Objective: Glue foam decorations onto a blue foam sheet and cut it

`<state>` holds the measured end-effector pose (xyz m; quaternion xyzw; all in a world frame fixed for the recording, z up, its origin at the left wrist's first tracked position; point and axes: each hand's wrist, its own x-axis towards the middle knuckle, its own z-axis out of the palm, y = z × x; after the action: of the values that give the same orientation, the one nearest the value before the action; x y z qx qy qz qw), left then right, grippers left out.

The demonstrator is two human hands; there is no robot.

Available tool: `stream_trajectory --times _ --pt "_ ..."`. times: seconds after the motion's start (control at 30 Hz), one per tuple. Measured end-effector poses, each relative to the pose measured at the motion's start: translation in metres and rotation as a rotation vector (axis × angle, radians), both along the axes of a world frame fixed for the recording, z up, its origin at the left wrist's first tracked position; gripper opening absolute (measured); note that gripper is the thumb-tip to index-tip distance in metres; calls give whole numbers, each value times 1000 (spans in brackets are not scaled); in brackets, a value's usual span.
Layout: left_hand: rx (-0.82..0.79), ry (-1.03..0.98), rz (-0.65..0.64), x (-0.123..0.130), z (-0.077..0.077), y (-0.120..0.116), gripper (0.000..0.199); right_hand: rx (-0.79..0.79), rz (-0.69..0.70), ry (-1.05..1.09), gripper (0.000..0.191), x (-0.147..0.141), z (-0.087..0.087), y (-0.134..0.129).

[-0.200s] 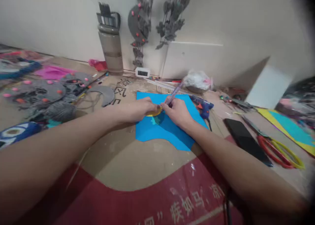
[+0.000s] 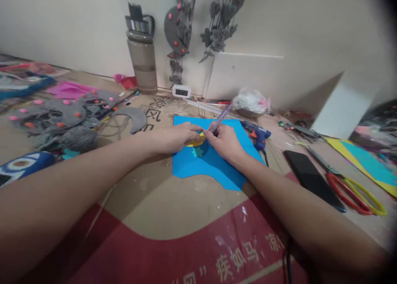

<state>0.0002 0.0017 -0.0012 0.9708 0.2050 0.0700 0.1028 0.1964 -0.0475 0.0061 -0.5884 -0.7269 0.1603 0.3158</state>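
A bright blue sheet [image 2: 204, 164] with a curved cut in its front edge lies on the cardboard-covered table. On it sits a small yellow piece [image 2: 195, 142], with a little teal shape [image 2: 197, 152] just in front. My left hand [image 2: 182, 138] rests over the yellow piece, its fingers stretched towards the right and partly covering it. A thin purple pen [image 2: 222, 115] is pinched in my right hand [image 2: 221, 139], tilted up and back; its tip, by the yellow piece, is hidden by the fingers.
Right of the sheet are a blue glue gun [image 2: 260, 139], a black phone [image 2: 310, 178] and red-and-yellow scissors [image 2: 350, 188]. A bottle [image 2: 142, 56] and small white clock [image 2: 181, 91] stand at the wall. Grey felt pieces [image 2: 62, 114] lie left.
The whole view has shifted slightly, so things appear a little further right. My left fingers look a bit more extended over the yellow piece; my right hand still grips the pen.
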Motion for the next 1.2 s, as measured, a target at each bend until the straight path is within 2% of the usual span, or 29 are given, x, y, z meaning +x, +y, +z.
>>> stream_trajectory --times 0.13,0.43,0.8,1.2 --pt "10 -23 15 -1 -4 4 41 -5 10 4 27 0 -1 0" --pt "-2 -50 -54 -2 -5 10 26 -2 37 15 27 -2 -1 -2" --pt "-12 3 -47 -3 4 6 29 3 71 28 24 -5 -1 -5" --pt "-18 -20 -11 -3 6 4 37 11 106 25 25 -8 -1 -9"
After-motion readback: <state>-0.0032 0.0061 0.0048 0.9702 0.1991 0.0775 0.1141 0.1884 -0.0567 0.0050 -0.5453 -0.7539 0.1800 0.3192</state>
